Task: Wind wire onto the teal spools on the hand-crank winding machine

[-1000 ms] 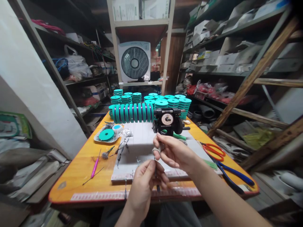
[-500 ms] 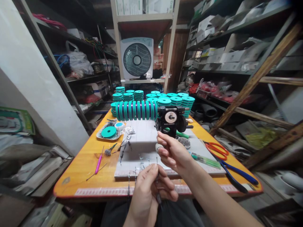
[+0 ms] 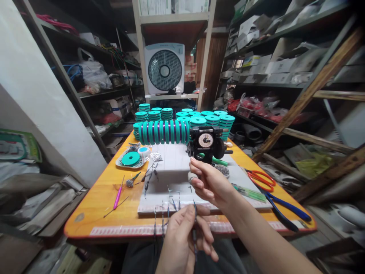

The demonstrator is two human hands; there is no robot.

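My left hand (image 3: 185, 232) is low at the table's front edge, thumb and fingers closed on a thin dark strand (image 3: 195, 220) with thicker dark parts along it. The strand stands nearly upright, its top end free above my fingers. Above and to the right is my right hand (image 3: 209, 182), fingers curled and thumb against them, with a pale cover on one finger. Whatever it may pinch is too fine to see. Several similar strands (image 3: 162, 220) hang at the front edge of the white board (image 3: 168, 163), left of my left hand.
A black winder with a dial (image 3: 205, 140) carries a row of teal spools (image 3: 164, 132); stacked teal spools (image 3: 212, 120) stand behind. Orange-handled scissors (image 3: 261, 180) and blue pliers (image 3: 288, 209) lie right. A tray (image 3: 118, 161) and a pink-handled tool (image 3: 118, 197) lie left.
My hands have drawn apart, the left moving lower with the strand. More of the hanging strands show at the board's front edge. The view has shifted slightly.
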